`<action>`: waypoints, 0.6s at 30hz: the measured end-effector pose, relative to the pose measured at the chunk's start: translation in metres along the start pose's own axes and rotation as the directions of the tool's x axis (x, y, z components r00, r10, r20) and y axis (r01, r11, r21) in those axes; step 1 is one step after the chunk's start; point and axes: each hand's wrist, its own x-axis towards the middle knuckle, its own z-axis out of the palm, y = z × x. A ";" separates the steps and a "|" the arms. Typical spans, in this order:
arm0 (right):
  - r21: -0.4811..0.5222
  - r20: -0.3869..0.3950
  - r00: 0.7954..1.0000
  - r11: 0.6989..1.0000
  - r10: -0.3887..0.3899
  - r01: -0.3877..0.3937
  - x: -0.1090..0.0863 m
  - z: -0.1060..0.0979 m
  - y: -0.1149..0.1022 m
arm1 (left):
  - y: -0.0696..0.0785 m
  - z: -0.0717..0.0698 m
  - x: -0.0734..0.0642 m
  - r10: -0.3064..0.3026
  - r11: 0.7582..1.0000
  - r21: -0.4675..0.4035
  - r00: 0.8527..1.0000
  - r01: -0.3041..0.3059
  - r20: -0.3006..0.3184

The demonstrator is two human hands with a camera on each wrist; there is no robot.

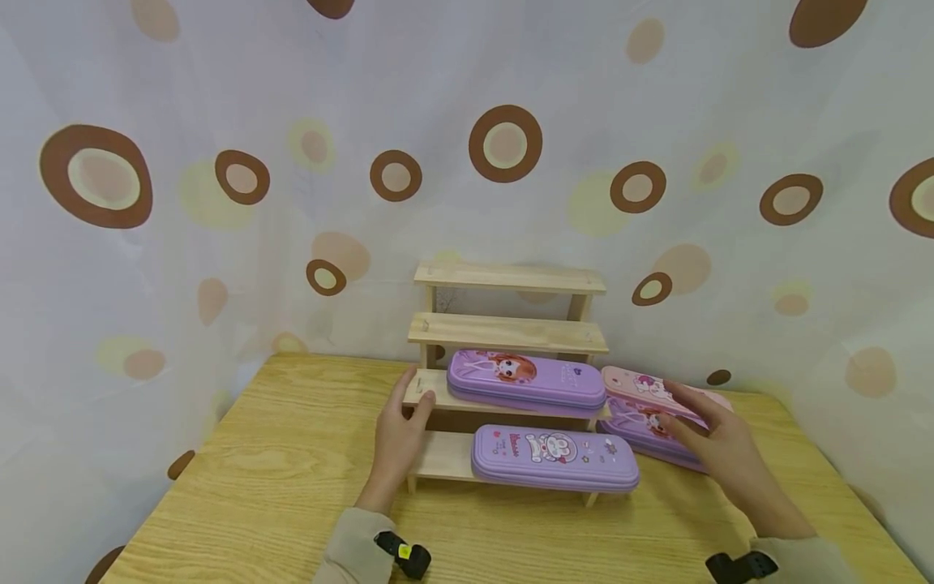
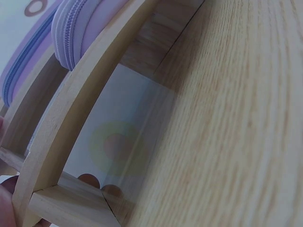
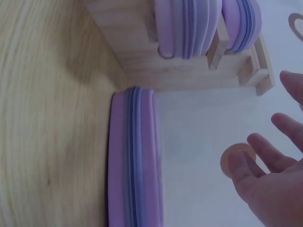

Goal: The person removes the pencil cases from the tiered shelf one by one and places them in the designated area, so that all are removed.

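Observation:
A stepped wooden shelf rack (image 1: 511, 332) stands on the table. My left hand (image 1: 397, 430) grips its left end, thumb on the second step from the bottom. On that step lies a purple pencil case (image 1: 540, 377) with a long-haired girl. The lowest step bears a lilac pencil case (image 1: 554, 458) with a cartoon bunny, overhanging on the right. To the right of the rack are a pink pencil case (image 1: 627, 381) and, in front of it, another purple girl pencil case (image 1: 620, 418). Over these two hovers my right hand (image 1: 718, 442), fingers spread and holding nothing; the right wrist view shows it apart from the purple case (image 3: 135, 161).
Both upper steps (image 1: 511, 278) of the rack are bare. The wood-grain table (image 1: 255, 462) reaches back to a white backdrop (image 1: 452, 81) with brown and beige circles. Black wrist cameras (image 1: 412, 560) are strapped over the sleeves.

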 end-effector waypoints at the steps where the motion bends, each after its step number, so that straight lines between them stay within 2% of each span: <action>1: 0.012 0.002 1.000 1.000 -0.004 0.004 0.001 0.002 -0.002 | 0.000 0.000 0.000 0.001 1.000 0.000 1.000 -0.001 0.000; 4: 0.078 0.015 1.000 0.997 -0.018 0.017 0.006 0.008 -0.008 | 0.001 0.000 0.000 0.000 1.000 -0.004 1.000 0.000 -0.001; 8: 0.107 0.014 0.999 0.993 -0.042 0.040 0.011 0.017 -0.014 | 0.002 0.000 0.000 -0.007 1.000 -0.008 1.000 0.007 -0.003; 13: 0.027 0.030 1.000 1.000 -0.006 0.005 0.018 0.027 -0.023 | 0.003 0.000 0.000 -0.010 1.000 -0.012 1.000 0.010 -0.005; 18: 0.060 0.070 0.997 0.998 0.023 -0.028 0.022 0.037 -0.031 | 0.002 0.000 0.000 -0.004 1.000 -0.007 1.000 0.004 -0.004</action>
